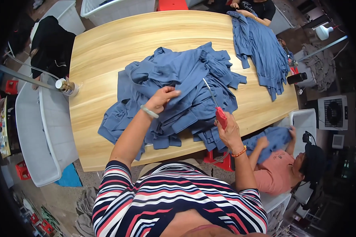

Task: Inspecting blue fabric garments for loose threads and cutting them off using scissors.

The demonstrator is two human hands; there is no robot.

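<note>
A heap of blue garments (166,75) with ribbed cuffs lies in front of me on the wooden table. My left hand (162,99), with a pale bangle at the wrist, is closed on a fold of a blue garment at the middle of the heap. In my right hand (230,132), by the table's near edge, is a red-handled tool with a thin metal rod (222,117). The rod points up and left, and its tip lies over the garments. I cannot tell whether the tip touches the cloth. My fingers wrap round the red handle.
Across the table (103,39), a person handles another blue garment (261,59). At my right, a person in pink (279,170) holds blue cloth. A jar (66,86) stands at the left edge. White bins (53,130) and a red stool (221,162) surround the table.
</note>
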